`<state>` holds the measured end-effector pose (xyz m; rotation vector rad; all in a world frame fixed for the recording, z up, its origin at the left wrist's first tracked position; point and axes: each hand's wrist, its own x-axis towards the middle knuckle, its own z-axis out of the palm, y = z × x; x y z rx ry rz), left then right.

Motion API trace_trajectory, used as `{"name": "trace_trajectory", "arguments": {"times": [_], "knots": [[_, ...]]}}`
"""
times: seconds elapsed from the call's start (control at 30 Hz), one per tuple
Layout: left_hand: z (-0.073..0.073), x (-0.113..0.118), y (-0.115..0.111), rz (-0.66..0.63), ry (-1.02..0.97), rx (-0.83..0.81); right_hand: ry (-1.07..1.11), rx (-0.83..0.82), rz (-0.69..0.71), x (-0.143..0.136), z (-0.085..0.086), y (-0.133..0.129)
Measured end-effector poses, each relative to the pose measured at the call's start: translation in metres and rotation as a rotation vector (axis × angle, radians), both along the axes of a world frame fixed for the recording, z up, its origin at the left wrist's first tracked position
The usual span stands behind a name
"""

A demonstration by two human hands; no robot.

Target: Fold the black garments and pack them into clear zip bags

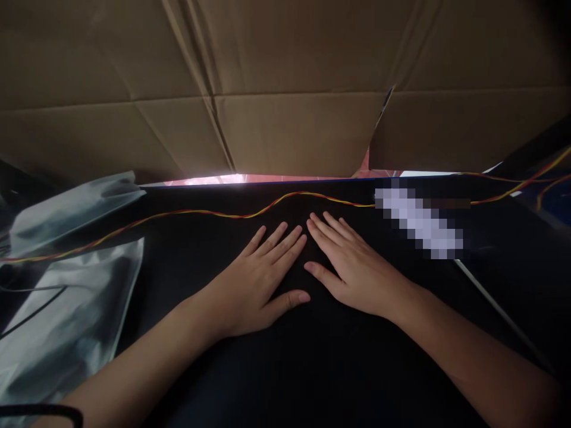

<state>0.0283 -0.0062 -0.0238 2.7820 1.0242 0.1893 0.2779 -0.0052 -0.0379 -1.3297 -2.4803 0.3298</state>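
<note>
Both hands lie palm down on a black surface, holding nothing. My left hand has its fingers a little spread and its thumb stretched toward the right. Opposite it, my right hand rests with fingers extended and thumb apart, its fingertips close to those of the left. Just beyond the fingertips, a twisted red and yellow wire runs across the surface from side to side. To the right of my right hand is a pale, pixelated object, whose kind I cannot make out.
Brown cardboard stands along the far edge, with reddish floor showing beneath. At left lie two translucent plastic bags, the nearer one under my left forearm's side, with dark cables. A thin pale rod extends at right.
</note>
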Motion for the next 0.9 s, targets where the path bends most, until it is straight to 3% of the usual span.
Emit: {"name": "trace_trajectory", "arguments": {"times": [0.63,0.73,0.8,0.9], "knots": [[-0.001,0.004,0.003,0.008,0.033,-0.023,0.002,-0.062,-0.009,0.001,0.005,0.002],[0.012,0.0,0.0,0.011,0.079,-0.012,-0.003,-0.057,-0.01,0.002,0.005,0.002],[0.028,-0.015,-0.012,0.059,0.11,0.035,-0.013,-0.064,-0.012,0.002,0.006,0.002],[0.045,-0.059,-0.045,0.324,0.082,0.184,-0.018,-0.084,-0.019,0.002,0.007,0.001]]}}
